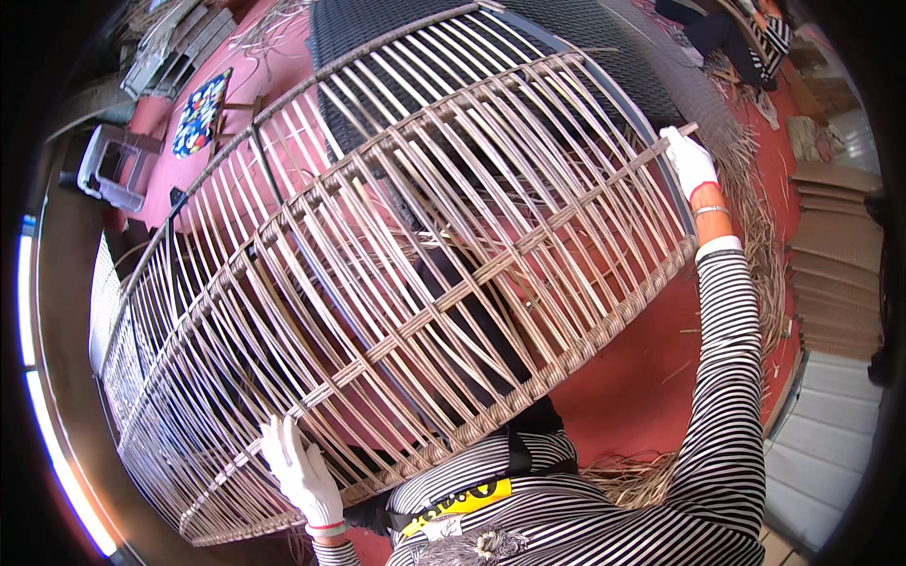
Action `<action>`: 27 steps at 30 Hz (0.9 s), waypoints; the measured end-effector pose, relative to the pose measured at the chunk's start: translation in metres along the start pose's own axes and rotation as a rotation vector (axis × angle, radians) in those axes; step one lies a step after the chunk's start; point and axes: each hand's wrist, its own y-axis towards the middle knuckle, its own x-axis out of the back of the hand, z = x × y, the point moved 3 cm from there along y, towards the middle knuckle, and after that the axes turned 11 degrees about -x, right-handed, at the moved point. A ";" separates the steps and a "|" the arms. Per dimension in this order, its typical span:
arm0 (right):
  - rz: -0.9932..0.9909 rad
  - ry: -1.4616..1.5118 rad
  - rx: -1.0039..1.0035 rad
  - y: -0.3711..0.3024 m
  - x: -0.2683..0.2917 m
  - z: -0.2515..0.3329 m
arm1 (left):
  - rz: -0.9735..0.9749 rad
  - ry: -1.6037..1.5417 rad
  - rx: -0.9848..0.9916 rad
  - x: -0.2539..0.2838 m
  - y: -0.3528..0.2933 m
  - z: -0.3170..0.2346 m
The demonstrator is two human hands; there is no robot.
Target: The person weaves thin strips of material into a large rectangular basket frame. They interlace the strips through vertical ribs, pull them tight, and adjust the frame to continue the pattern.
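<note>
A large curved woven rattan frame (392,349) spreads across the view in front of me, built of many thin brown sticks with wrapped cross bands. A lengthwise strip (543,233) of paired canes runs diagonally over it. At the upper right, my right hand (689,160), in a white glove, is closed on the end of this strip beside the dark metal edge. Lower left, my gloved left hand (300,470) lies on the strip and sticks with its fingers stretched out; its fingertips touch the canes.
Behind the frame stands a dark woven panel (377,33). Loose straw (746,217) litters the red floor (632,368). At left are a clear plastic crate (113,170) and a colourful-topped stool (200,113). Stacked cardboard (835,255) lies at right; another person (727,42) sits at the far right.
</note>
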 end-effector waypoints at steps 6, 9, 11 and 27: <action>0.060 -0.152 -0.064 0.049 0.036 -0.014 | -0.028 0.024 -0.047 0.008 0.002 -0.008; 0.159 -0.156 -0.180 0.079 0.050 -0.018 | -0.039 0.108 -0.038 0.008 0.002 -0.014; 0.125 -0.122 -0.063 0.090 0.057 -0.028 | -0.092 0.165 -0.030 0.008 -0.001 -0.020; 0.196 -0.145 0.023 0.090 0.054 -0.013 | -0.161 0.025 -0.062 0.012 0.009 -0.005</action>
